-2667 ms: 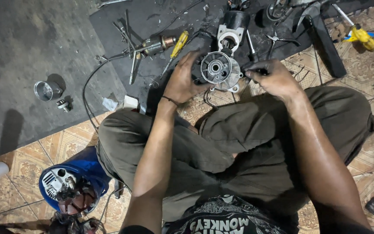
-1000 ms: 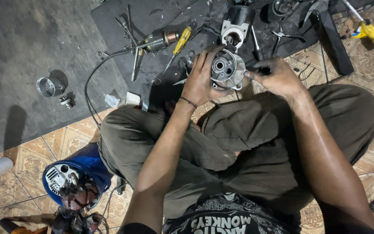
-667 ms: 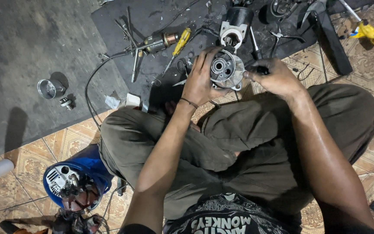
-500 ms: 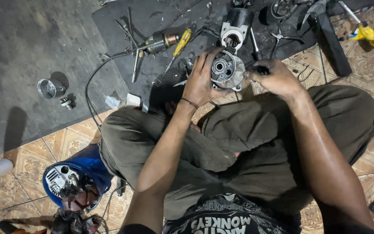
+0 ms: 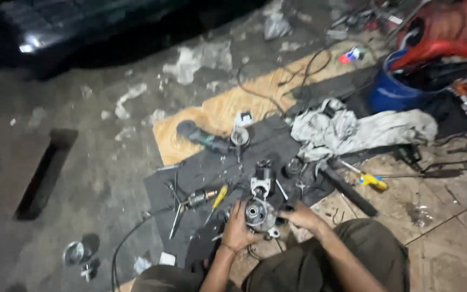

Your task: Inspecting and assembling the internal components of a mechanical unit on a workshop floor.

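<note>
- Metal, grey and round, the motor housing (image 5: pixel 259 212) sits low in the frame just left of centre, between both hands, its bearing bore facing the camera.
- Left hand (image 5: pixel 237 230) cups the housing from its left, fingers curled closed around the rim.
- Right hand (image 5: pixel 300 214) closes on the right side; fingertips pinch something small and dark there, too blurred to name.
- Just above the housing stands a boxy silver gear head (image 5: pixel 262 183) on a dark rubber mat (image 5: pixel 201 173), near but apart.
- Left of the hands lie a copper-wound armature (image 5: pixel 197 199) and a yellow-handled screwdriver (image 5: pixel 218 198), both slim and cylindrical.
- Higher up, an angle grinder (image 5: pixel 204 138) rests on pale plywood (image 5: pixel 220 111); a crumpled grey rag (image 5: pixel 352 130) spreads to the right, with a blue bucket (image 5: pixel 393 94) beyond at upper right.
- Risk, as I judge it: the housing is held off the floor over tile and mat, so a greasy grip could let it slip, and small parts could drop among the scattered tools and loose wire.
- A tilt of the housing might also spill a loose bearing.
</note>
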